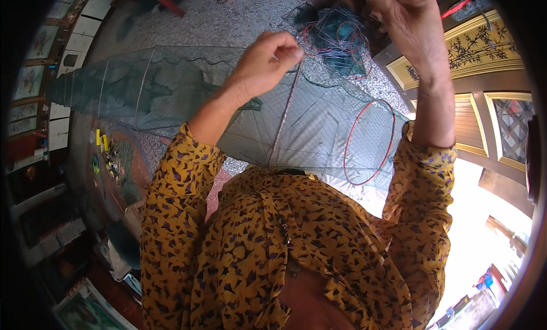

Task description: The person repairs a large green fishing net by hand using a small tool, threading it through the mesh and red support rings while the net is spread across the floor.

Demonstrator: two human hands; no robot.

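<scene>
I see the long dark green mesh fish trap (171, 90), stretched over thin rectangular wire frames, running away to the left of the left hand (266, 61) and spreading below it across the lap. That hand is closed, fingertips pinched on the top of a thin grey metal rod (283, 116) that slants down from it through the netting. Right of it and lower, a red wire hoop (368, 142) sits in the mesh beneath the right forearm. A bundle of folded netting with red and blue wires (336, 42) lies between both hands. The right hand (411, 23) is raised, fingers curled; what it grips I cannot tell.
</scene>
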